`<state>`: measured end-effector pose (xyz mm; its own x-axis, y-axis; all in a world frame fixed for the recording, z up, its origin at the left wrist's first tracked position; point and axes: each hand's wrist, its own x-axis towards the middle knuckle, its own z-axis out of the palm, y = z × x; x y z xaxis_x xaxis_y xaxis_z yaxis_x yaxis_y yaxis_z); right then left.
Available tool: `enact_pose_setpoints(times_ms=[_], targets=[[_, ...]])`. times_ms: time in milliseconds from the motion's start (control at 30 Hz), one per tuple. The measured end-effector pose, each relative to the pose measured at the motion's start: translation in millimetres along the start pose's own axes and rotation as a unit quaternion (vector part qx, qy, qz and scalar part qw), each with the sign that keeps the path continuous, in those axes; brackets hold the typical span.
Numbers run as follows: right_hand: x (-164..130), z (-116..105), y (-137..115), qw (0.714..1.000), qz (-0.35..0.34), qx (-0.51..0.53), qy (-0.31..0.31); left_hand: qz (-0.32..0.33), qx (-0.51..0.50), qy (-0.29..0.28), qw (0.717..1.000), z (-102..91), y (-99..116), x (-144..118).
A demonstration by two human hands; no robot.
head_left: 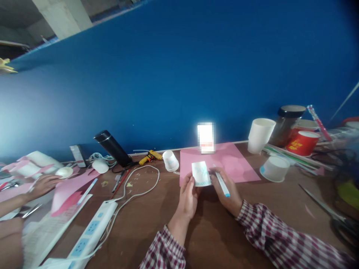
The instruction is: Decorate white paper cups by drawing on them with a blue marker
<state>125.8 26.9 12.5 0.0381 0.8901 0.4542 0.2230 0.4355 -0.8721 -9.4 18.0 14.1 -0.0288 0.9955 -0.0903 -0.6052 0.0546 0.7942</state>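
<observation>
While the left hand (188, 194) pinches a small paper cup (201, 174) and the right hand (226, 191) grips a blue-tipped marker (223, 184), both sit near the table's (213, 231) middle, just in front of a pink sheet (224, 164).
Fingers close lightly round the thin cup, so a hard squeeze or sideways press of the marker could crush it or smear the drawing. Scissors (325, 209) lie toward the right edge, a power strip (92, 229) and a co-worker's hand (43, 185) toward the left; nothing blocks the hands.
</observation>
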Motion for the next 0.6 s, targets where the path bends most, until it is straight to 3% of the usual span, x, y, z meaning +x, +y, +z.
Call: enact_pose_setpoints(times_ms=[500,600], targets=[[-1.5,5.2,7.9,0.995,0.024,0.096,0.012,0.026,0.054,0.033,0.998,-2.7,-2.9,4.5],[-0.6,3.9,5.0,0.997,0.023,0.066,0.023,0.065,0.108,0.043,0.991,-1.8,-0.3,3.1]])
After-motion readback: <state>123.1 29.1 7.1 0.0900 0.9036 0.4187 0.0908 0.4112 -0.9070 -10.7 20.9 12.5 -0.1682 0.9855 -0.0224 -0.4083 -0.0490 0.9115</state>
